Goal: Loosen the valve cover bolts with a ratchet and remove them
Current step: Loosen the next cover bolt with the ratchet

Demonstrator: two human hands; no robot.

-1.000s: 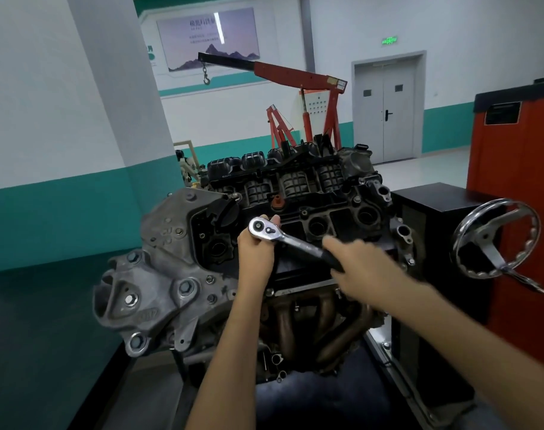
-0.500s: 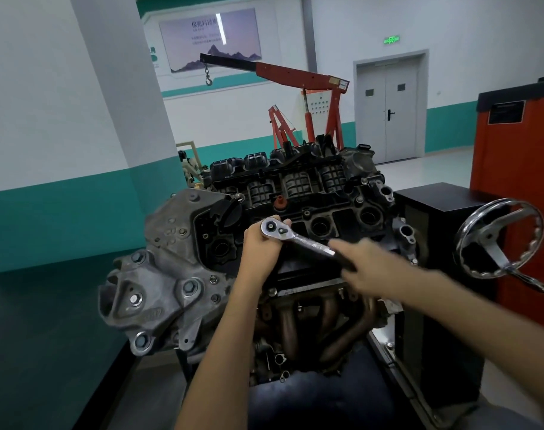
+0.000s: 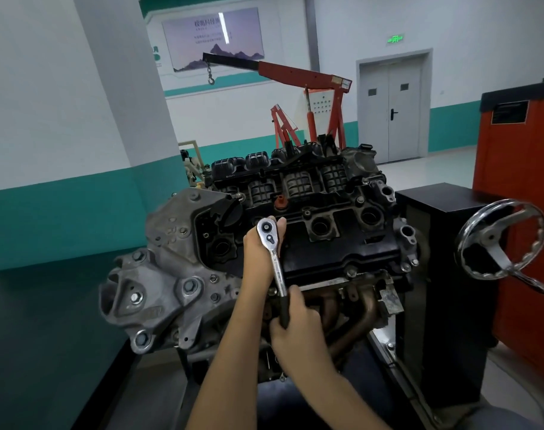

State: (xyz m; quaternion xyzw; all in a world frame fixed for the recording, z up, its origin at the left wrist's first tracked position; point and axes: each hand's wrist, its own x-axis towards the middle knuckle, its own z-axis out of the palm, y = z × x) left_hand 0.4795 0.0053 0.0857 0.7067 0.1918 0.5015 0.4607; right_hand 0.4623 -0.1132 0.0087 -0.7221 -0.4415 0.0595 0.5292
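End casting [image 3: 171, 274]: grey, at the engine's left end, with neither of the hands on it.
Left hand [image 3: 259, 252]: fingers curled behind the ratchet head, thumb tip showing past its right side. It steadies the head over the left part of the cover.
Ratchet [image 3: 273, 259]: head up on the cover, handle running down and slightly right toward the person. The socket and the bolt under it are hidden.
Right hand [image 3: 298, 330]: wrapped round the black grip at the handle's low end, in front of the exhaust manifold [image 3: 357, 315].
Valve cover [image 3: 342, 246]: black, seated on the engine, no gap showing.
Valve cover bolts [image 3: 351, 272]: several heads sit in place along the front edge and further back, right of the ratchet. None lies loose in view.
Progress: judged early. One bolt is being worked, and how loose it is cannot be told. Those to the right are left to loosen and lift out.
Handwheel [image 3: 500, 240]: chrome, far right, well apart from both hands.
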